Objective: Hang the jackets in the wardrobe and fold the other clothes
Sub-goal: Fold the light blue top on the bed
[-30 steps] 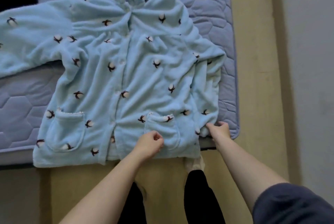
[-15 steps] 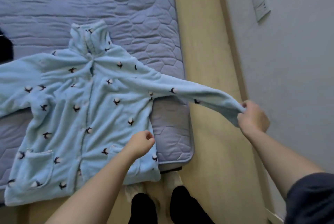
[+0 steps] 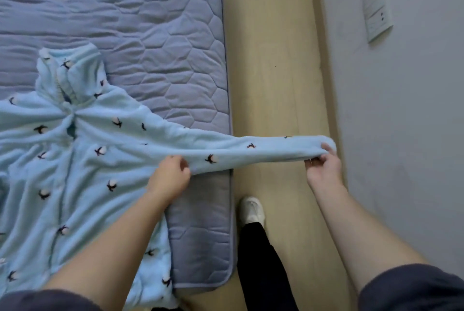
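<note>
There is one fluffy light-blue top with little dark-and-white marks point(image 3: 82, 172), and both grips hold it. There are two bare grips, the left grip point(image 3: 170, 177) and the right grip point(image 3: 324, 162). One blue-grey quilted bed point(image 3: 163, 34) lies past the left grip. One white wall plate point(image 3: 376, 9) is up past the right grip. One white shoe point(image 3: 251, 210) is between the grips.

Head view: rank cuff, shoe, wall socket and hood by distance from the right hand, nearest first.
1. cuff, pinched in the right hand.
2. shoe, lower left of it.
3. wall socket, upper right.
4. hood, far left on the bed.
</note>
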Action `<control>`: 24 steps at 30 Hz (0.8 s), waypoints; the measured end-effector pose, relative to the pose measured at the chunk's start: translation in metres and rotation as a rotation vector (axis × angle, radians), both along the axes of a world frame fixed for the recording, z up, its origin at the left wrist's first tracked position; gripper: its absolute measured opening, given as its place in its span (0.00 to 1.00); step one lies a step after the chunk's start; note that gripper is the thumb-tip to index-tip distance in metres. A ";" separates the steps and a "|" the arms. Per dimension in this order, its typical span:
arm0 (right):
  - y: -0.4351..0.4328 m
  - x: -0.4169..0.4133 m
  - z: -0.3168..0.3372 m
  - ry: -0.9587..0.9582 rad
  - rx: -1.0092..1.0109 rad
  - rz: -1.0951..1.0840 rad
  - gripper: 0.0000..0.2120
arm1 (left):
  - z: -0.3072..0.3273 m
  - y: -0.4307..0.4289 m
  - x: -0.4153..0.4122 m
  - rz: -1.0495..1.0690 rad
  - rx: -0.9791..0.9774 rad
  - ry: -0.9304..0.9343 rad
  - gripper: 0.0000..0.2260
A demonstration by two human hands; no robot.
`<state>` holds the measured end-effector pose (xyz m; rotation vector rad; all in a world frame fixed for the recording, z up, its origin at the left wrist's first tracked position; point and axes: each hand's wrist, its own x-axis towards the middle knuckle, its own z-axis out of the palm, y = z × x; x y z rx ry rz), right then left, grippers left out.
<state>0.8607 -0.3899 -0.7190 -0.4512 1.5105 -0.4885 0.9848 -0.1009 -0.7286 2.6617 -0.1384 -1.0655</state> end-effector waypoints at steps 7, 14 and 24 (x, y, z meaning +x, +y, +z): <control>-0.040 -0.007 -0.062 -0.073 0.163 0.130 0.19 | -0.034 -0.056 0.075 -0.414 0.191 -0.219 0.21; -0.082 -0.028 -0.097 0.129 0.296 0.482 0.23 | -0.048 -0.064 0.115 -0.696 0.120 -0.015 0.11; -0.106 -0.020 -0.087 0.607 -0.085 1.280 0.10 | -0.045 -0.037 0.163 -1.008 0.497 -0.091 0.23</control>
